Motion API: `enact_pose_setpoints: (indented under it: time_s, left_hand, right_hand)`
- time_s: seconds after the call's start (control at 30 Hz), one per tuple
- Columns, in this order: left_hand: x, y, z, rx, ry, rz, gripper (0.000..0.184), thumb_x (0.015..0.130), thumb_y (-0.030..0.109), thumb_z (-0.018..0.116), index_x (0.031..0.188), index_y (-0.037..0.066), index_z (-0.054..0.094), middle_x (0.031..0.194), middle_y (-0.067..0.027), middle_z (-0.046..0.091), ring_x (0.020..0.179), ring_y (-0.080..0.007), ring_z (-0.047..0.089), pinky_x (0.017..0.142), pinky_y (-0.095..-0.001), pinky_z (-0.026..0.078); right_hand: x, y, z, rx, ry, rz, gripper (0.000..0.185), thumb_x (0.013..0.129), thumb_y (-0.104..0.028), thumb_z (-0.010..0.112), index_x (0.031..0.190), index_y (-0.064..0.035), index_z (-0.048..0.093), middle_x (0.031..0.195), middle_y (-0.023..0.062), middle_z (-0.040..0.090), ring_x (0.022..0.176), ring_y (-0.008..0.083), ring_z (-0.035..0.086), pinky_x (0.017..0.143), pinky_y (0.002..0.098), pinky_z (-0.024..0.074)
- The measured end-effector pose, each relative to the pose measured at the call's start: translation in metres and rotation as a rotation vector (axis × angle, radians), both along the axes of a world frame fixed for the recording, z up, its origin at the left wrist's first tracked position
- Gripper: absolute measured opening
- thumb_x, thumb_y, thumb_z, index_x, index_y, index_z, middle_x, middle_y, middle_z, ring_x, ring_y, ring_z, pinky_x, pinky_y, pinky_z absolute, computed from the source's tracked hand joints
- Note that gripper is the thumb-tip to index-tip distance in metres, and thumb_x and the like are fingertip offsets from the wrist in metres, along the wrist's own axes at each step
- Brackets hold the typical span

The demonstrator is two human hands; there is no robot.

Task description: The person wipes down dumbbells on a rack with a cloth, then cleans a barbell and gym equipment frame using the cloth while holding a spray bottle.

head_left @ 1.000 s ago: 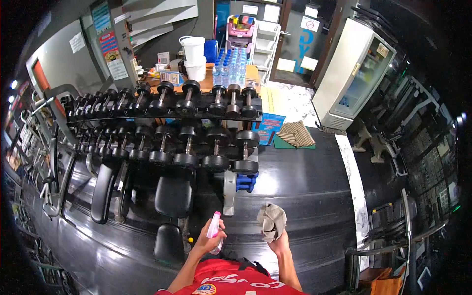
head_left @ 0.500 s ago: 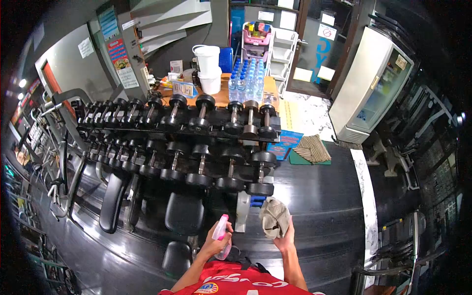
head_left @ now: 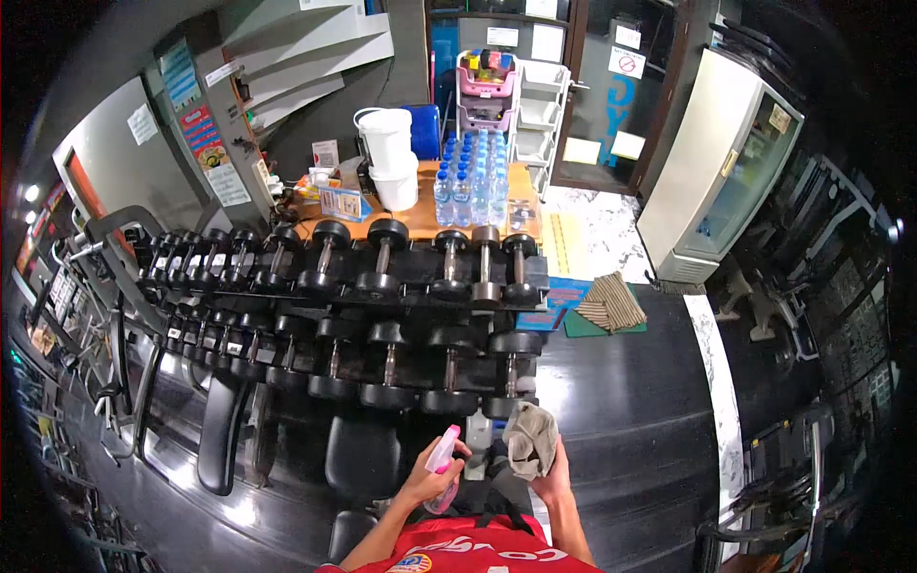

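Pink and white plastic forms the head of the spray bottle [head_left: 442, 458], held in the left hand [head_left: 425, 479] with the fingers wrapped around it. It is probably light and smooth, liable to slip if wet; the neck seems the surest hold. Its long axis runs near to far, pink tip at the far end and leaning slightly right; the nozzle's exact aim I cannot tell. The right hand [head_left: 554, 480] has its fingers closed on a beige cloth [head_left: 532, 441], which partly hides them. Bunched up, the cloth looks soft and light, easy to grip anywhere, its longer axis also near to far. Beyond the 2 hands stand 2 rows of dumbbells [head_left: 390, 365]; whether the cloth touches any, I cannot tell.
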State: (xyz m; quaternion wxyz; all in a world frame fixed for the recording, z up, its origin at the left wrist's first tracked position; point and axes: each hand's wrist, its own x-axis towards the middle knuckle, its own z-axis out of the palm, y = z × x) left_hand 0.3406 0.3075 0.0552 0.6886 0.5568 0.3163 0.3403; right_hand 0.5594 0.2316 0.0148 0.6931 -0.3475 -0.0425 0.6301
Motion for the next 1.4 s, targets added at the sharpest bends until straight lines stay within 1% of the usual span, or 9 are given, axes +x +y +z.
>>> enact_pose_setpoints:
  time_s: [0.17,0.27,0.53,0.83,1.0,1.07,1.17,1.2,1.4]
  left_hand:
    - [0.029,0.04,-0.002,-0.051,-0.047,0.021,0.022,0.087,0.006,0.06,0.107,0.004,0.051,0.087,-0.0034,0.058,0.06,-0.0061,0.054,0.053,-0.0219,0.045]
    - [0.049,0.07,-0.013,-0.003,0.03,0.102,0.023,0.085,0.007,0.064,0.105,0.004,0.053,0.074,-0.0005,0.057,0.056,-0.0064,0.054,0.051,-0.0219,0.045]
    - [0.112,0.147,0.001,0.01,0.051,0.227,0.027,0.083,0.004,0.065,0.107,0.003,0.052,0.076,-0.0004,0.057,0.056,-0.0057,0.054,0.049,-0.0214,0.044]
    - [0.147,0.212,-0.003,0.033,0.123,0.428,0.024,0.084,0.0,0.062,0.106,0.002,0.052,0.075,-0.0009,0.055,0.054,-0.0071,0.055,0.049,-0.0237,0.047]
    - [0.153,0.259,-0.006,0.042,0.125,0.412,0.02,0.086,0.0,0.058,0.104,0.0,0.051,0.078,-0.0025,0.055,0.058,-0.0088,0.058,0.052,-0.0254,0.049]
    - [0.158,0.282,-0.008,0.106,0.136,0.399,0.015,0.085,0.002,0.061,0.099,0.002,0.054,0.072,-0.0008,0.055,0.056,-0.0076,0.057,0.05,-0.024,0.048]
    - [0.171,0.324,-0.021,0.104,0.115,0.389,0.012,0.086,0.005,0.061,0.096,0.003,0.055,0.071,-0.0013,0.056,0.054,-0.0088,0.057,0.05,-0.0244,0.048]
    - [0.174,0.338,-0.023,0.084,0.12,0.378,0.012,0.086,0.006,0.062,0.095,0.003,0.055,0.07,-0.0013,0.056,0.053,-0.0092,0.057,0.05,-0.0243,0.048]
    - [0.208,0.42,-0.054,0.02,0.231,0.213,0.018,0.085,0.017,0.063,0.094,0.004,0.055,0.066,-0.003,0.058,0.05,-0.0114,0.058,0.045,-0.0272,0.048]
  right_hand:
    - [0.026,0.048,0.005,0.022,0.027,0.021,0.05,0.097,-0.044,0.03,0.132,-0.0119,0.045,0.128,0.0054,0.053,0.115,0.0227,0.052,0.097,0.0372,0.042]
    - [0.051,0.078,0.009,0.015,-0.007,0.043,0.051,0.097,-0.045,0.029,0.134,-0.0121,0.044,0.13,0.0058,0.052,0.116,0.0231,0.051,0.097,0.0382,0.0417]
    - [0.135,0.159,0.012,0.047,-0.063,0.02,0.051,0.097,-0.046,0.03,0.133,-0.0133,0.045,0.13,0.0034,0.051,0.117,0.0212,0.05,0.097,0.036,0.0405]
    - [0.194,0.223,0.011,-0.039,-0.112,0.078,0.051,0.096,-0.048,0.029,0.135,-0.017,0.043,0.133,0.0035,0.049,0.119,0.0229,0.049,0.097,0.0401,0.0412]
    - [0.187,0.259,0.006,-0.094,-0.096,0.082,0.051,0.096,-0.048,0.03,0.134,-0.0179,0.044,0.129,0.0018,0.052,0.116,0.0217,0.052,0.095,0.0391,0.0433]
    - [0.175,0.268,0.003,-0.079,-0.096,0.085,0.051,0.095,-0.048,0.03,0.133,-0.0183,0.045,0.128,0.0011,0.053,0.114,0.0211,0.053,0.093,0.0389,0.0441]
    - [0.156,0.287,0.005,-0.167,-0.102,-0.033,0.05,0.094,-0.049,0.032,0.129,-0.0188,0.049,0.122,-0.0011,0.057,0.108,0.0194,0.056,0.085,0.0371,0.0487]
    - [0.15,0.296,0.006,-0.096,-0.072,-0.067,0.048,0.094,-0.048,0.034,0.128,-0.0187,0.049,0.121,-0.0015,0.057,0.108,0.0188,0.057,0.083,0.0371,0.0497]
    - [0.134,0.316,0.022,-0.166,0.006,-0.097,0.044,0.096,-0.042,0.034,0.128,-0.0164,0.05,0.124,0.0001,0.056,0.111,0.0193,0.055,0.091,0.0364,0.0464]
